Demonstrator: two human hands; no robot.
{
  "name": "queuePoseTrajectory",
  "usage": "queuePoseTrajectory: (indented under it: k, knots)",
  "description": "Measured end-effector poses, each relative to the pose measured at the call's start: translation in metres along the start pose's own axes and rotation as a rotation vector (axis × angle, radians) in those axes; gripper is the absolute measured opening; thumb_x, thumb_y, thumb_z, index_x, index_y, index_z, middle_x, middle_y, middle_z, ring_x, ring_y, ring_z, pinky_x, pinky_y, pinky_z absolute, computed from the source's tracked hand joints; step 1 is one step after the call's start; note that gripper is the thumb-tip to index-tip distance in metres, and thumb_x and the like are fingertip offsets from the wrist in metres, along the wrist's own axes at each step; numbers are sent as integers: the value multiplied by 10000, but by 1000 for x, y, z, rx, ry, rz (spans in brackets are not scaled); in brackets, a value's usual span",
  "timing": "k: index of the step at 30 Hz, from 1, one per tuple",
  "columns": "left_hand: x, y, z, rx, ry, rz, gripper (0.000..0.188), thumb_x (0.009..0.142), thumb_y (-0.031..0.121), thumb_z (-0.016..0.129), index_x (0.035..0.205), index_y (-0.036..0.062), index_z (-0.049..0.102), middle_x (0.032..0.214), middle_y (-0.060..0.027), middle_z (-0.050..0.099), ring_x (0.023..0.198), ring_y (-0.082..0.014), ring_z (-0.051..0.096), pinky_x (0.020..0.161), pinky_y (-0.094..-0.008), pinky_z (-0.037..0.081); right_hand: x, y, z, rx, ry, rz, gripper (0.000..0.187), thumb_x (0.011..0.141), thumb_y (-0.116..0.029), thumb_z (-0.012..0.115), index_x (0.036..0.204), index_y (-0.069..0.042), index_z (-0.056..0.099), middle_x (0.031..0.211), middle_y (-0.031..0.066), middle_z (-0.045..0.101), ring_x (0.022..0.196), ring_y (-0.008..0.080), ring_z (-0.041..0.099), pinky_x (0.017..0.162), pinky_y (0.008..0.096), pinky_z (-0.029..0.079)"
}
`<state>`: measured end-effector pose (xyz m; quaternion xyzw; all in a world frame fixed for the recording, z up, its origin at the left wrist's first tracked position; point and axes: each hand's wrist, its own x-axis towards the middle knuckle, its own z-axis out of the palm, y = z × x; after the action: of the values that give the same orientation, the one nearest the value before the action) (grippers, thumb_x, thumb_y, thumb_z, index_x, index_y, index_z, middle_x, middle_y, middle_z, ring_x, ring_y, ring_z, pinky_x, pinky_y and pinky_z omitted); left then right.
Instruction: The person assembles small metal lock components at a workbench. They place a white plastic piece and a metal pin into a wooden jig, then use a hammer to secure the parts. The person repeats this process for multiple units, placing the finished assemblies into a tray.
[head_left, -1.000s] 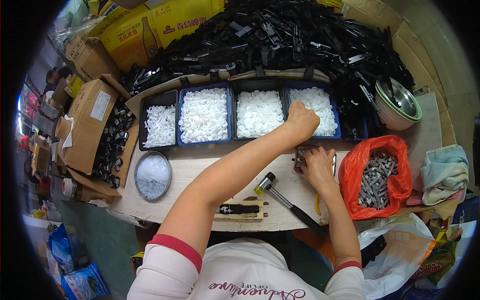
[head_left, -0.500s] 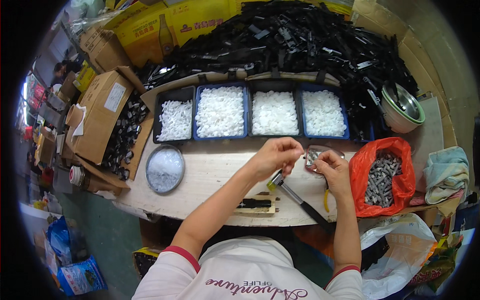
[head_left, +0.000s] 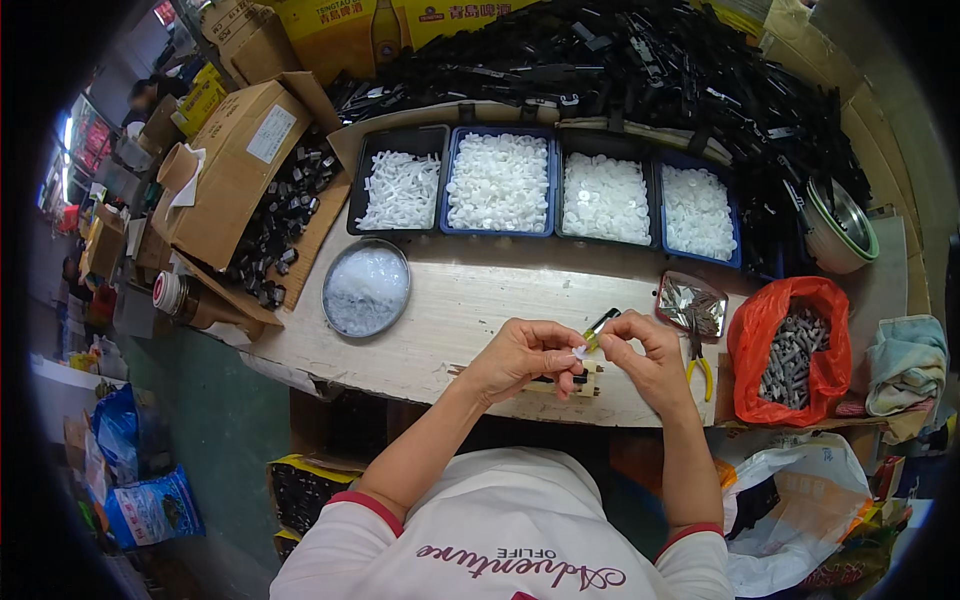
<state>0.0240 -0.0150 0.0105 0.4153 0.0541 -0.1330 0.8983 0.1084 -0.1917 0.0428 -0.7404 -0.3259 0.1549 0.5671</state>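
Observation:
My left hand (head_left: 525, 360) pinches a small white plastic piece (head_left: 579, 352) between thumb and fingertips, over the front of the table. Close by on the right, my right hand (head_left: 645, 360) has its thumb and fingers pressed together. What they pinch, if anything, is hidden. A tool end in black and yellow-green (head_left: 591, 338) shows between the hands; most of it is covered, so its kind is unclear. Beneath the hands, a pale wooden jig (head_left: 588, 384) with a dark part on it is partly hidden.
Four bins of white plastic parts (head_left: 500, 185) line the back, before a heap of black parts (head_left: 620, 70). A round dish (head_left: 366, 288) stands left. To the right are a small tray of metal pieces (head_left: 692, 303), yellow-handled pliers (head_left: 700, 372) and a red bag (head_left: 745, 345) of grey parts.
Both hands have come from near the small metal-parts tray toward the table's front edge and closer together. The view has shifted. The hammer's long handle no longer shows where it lay.

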Motion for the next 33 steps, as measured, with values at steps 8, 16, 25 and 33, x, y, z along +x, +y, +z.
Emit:
queuePoseTrajectory:
  k: [8, 16, 25, 33]
  knots:
    - [-8, -2, 3, 115, 55, 64, 118, 830, 24, 587, 934, -29, 602, 757, -120, 621, 597, -158, 626, 549, -306, 545, 5, -6, 2, -193, -139, -73, 84, 773, -106, 616, 791, -24, 617, 693, 37, 567, 653, 155, 483, 647, 291, 336]
    - [-16, -19, -10, -80, 129, 164, 128, 838, 50, 592, 941, -26, 583, 766, -121, 625, 590, -139, 613, 521, -262, 521, -9, 0, 27, -499, 83, -401, 127, 726, -57, 655, 846, -50, 616, 693, 22, 564, 653, 178, 496, 648, 308, 306]
    - [-25, -24, -13, 327, 322, 345, 79, 816, 63, 619, 869, 5, 626, 790, -64, 612, 671, -139, 569, 595, -256, 466, -11, 4, 43, -599, 72, -478, 140, 677, -66, 672, 793, -81, 596, 693, 13, 549, 670, 176, 494, 657, 328, 300]
    - [-40, -37, -29, 1320, 463, 640, 123, 675, 100, 698, 785, 90, 643, 918, -1, 578, 954, -193, 453, 820, -343, 278, -11, 25, 46, -760, -224, -413, 118, 683, -96, 658, 780, -91, 592, 707, 7, 533, 731, 180, 492, 709, 350, 310]
